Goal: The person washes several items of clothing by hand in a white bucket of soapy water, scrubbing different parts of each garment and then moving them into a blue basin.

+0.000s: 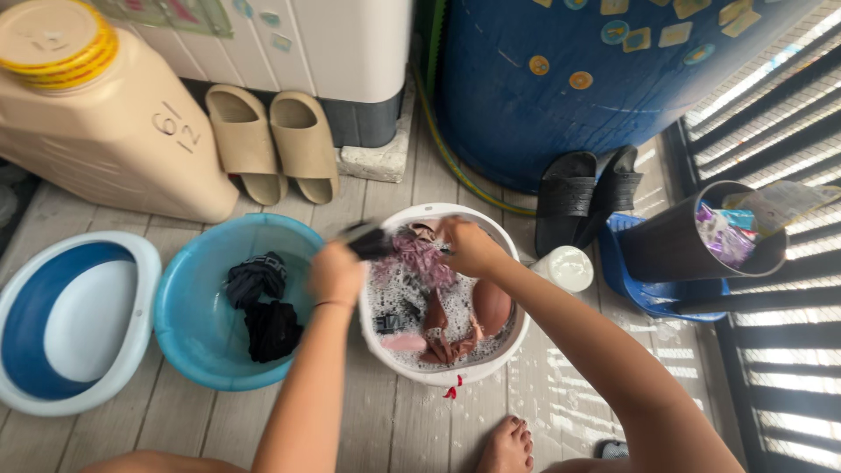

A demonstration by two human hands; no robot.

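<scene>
Nearest, a bare foot point(506, 445) on the plank floor point(385, 420), soap flecks scattered around it. Just above, a white basin point(517, 328) full of suds and soaking laundry in brown and pink.

Left hand point(337, 271) over the basin's left rim, closed round a dark brush point(368, 243), blurred. Right hand point(469, 248) over the far rim, fingers pinched shut on a purplish-pink cloth point(422, 260) stretched between the two hands above the suds.

Cloth: small, thin, mottled purple and pink, crumpled and foamy. Probably light though heavier for the water in it, limp with no stiffness at all, and slick with soap; likely to slide through a loose grip. Best taken by a bunched edge or a gathered fold, pinched firmly, rather than flat across the palm.

Left of the white basin, a blue basin point(188, 324) with two wrung dark garments point(263, 307), then a blue-and-white tub point(26, 289). Right, a white cup point(568, 267), a dark bin point(666, 245) with wrappers on a blue tray point(653, 298).

Farther off, tan slippers point(273, 144), black slippers point(587, 197), a beige jug point(105, 123) with a yellow cap, a big blue drum point(569, 79).
</scene>
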